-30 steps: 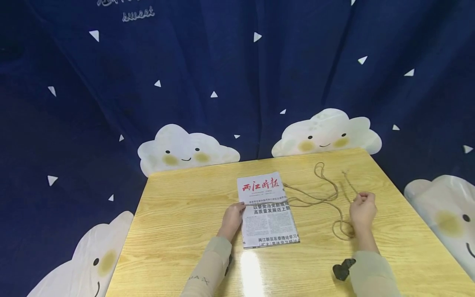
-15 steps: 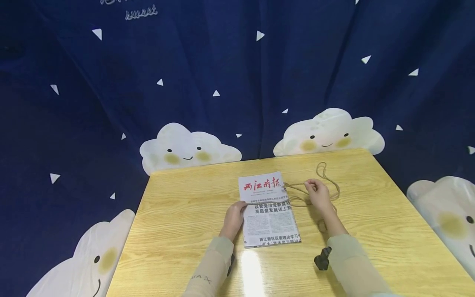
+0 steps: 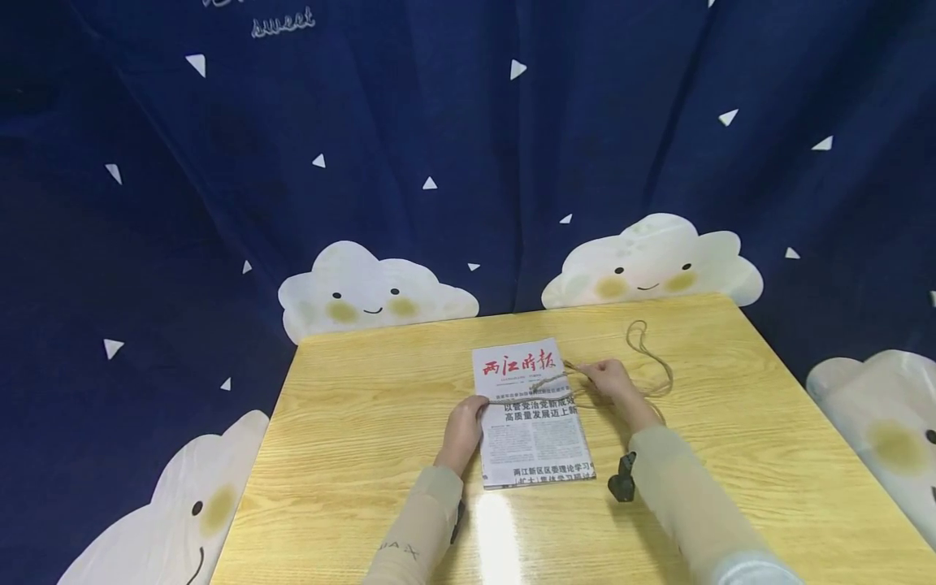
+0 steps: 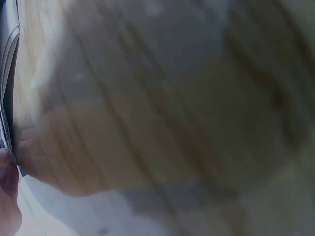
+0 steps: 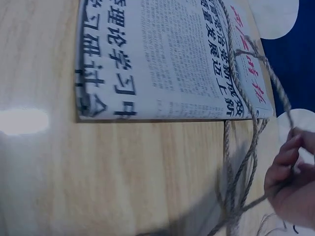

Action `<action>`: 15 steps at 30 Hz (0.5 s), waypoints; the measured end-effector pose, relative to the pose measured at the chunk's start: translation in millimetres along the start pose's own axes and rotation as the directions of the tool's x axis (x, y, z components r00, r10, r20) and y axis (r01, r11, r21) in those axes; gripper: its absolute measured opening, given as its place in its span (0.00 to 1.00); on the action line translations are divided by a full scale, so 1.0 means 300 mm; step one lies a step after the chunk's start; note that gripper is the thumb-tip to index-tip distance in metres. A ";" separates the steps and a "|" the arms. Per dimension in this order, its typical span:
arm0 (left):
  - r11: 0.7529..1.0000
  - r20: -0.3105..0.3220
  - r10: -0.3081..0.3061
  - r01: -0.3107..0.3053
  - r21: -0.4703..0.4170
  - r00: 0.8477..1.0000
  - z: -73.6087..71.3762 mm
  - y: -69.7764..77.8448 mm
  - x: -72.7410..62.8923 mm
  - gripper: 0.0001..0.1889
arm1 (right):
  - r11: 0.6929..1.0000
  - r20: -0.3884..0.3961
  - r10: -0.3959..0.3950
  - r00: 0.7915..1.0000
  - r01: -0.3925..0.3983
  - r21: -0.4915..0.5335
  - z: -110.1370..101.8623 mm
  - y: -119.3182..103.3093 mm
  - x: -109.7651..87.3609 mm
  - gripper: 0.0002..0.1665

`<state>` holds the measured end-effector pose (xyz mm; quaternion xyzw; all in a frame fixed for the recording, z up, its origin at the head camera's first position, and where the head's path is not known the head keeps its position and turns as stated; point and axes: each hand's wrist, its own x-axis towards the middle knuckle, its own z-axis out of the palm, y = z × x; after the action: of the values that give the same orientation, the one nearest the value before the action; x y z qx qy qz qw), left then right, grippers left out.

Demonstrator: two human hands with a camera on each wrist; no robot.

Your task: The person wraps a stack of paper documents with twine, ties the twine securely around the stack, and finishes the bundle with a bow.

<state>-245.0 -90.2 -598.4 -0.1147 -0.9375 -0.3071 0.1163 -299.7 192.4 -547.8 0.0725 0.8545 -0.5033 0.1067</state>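
A folded newspaper [image 3: 530,447] with a red title lies on the table. Brown twine [image 3: 526,400] crosses it from side to side, and more of it trails off to the right. At the paper's left edge, my left hand [image 3: 461,431] pinches where the twine ends its run. The left wrist view shows finger and thumb meeting at the newspaper's layered edge [image 4: 6,83]. Just past the right edge, my right hand [image 3: 614,382] holds a length of twine whose frayed end lies over the paper. In the right wrist view, this twine [image 5: 283,96] rises into curled fingers [image 5: 285,157].
Several strands of twine bunch beside the newspaper in the right wrist view. A loop of twine [image 3: 639,333] lies farther back on the wooden table [image 3: 366,422]. Behind the table hangs a dark blue curtain [image 3: 409,106] with cloud prints.
My right hand has swung left from the table's right side to the newspaper's right edge, bringing the twine end over the paper. My left hand keeps its place at the left edge.
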 end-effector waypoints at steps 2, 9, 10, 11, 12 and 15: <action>1.000 -0.007 0.005 -0.005 0.000 1.000 0.000 0.000 0.000 0.09 | 0.998 -0.007 0.015 1.000 -0.015 -0.057 -0.002 -0.011 0.006 0.24; 1.000 -0.015 0.011 -0.011 0.005 1.000 0.001 -0.004 0.005 0.09 | 0.942 0.003 -0.077 0.997 0.073 -0.328 0.012 -0.060 0.021 0.28; 1.000 -0.014 0.010 -0.010 0.007 1.000 0.001 -0.005 0.006 0.09 | 0.934 0.026 -0.086 0.996 0.089 -0.345 0.015 -0.062 0.025 0.28; 1.000 -0.012 0.007 -0.007 0.007 1.000 0.003 -0.005 0.006 0.09 | 0.928 0.046 -0.097 0.994 0.107 -0.358 0.018 -0.061 0.029 0.28; 1.000 -0.008 0.003 -0.003 0.010 1.000 0.003 -0.005 0.007 0.09 | 0.922 0.068 -0.109 0.992 0.126 -0.366 0.022 -0.060 0.033 0.28; 1.000 0.004 -0.002 0.002 0.011 1.000 0.003 -0.004 0.005 0.09 | 0.897 0.134 -0.145 0.980 0.188 -0.401 0.028 -0.062 0.034 0.27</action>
<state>-246.8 -90.6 -599.3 -0.1136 -0.9396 -0.3018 0.1149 -312.8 176.3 -538.7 -0.0505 0.9379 -0.3221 0.1188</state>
